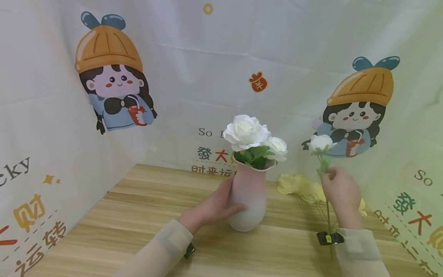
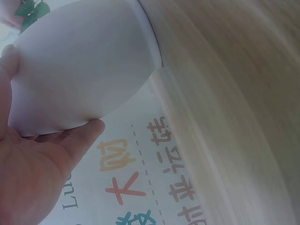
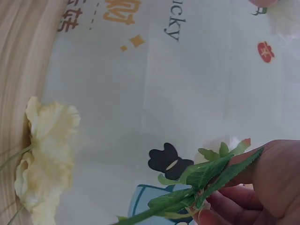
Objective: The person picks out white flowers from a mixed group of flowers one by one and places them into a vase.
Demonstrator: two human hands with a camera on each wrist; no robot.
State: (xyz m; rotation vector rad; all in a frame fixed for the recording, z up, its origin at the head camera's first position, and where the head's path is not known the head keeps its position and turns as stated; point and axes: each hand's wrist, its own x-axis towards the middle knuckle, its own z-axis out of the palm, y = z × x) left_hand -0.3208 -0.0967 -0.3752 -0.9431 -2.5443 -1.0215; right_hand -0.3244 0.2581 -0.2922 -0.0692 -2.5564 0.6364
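A pink-and-white vase [image 1: 248, 196] stands upright on the wooden table, with two white roses [image 1: 246, 132] and green leaves rising from its wavy mouth. My left hand [image 1: 216, 204] grips the vase from its left side; the left wrist view shows thumb and fingers around the pale body [image 2: 89, 65]. To the right of the vase, my right hand [image 1: 340, 190] pinches the stem of another white rose [image 1: 321, 143], held upright with its bloom above the fingers. In the right wrist view, green leaves [image 3: 206, 176] sit at the fingertips.
Pale yellow flowers [image 1: 301, 186] with thin stems lie on the table [image 1: 145, 207] behind the right hand. A printed cloth [image 1: 194, 77] hangs close behind the table and along both sides. Each wrist wears a black strap, the right one [image 1: 328, 238] plainly visible.
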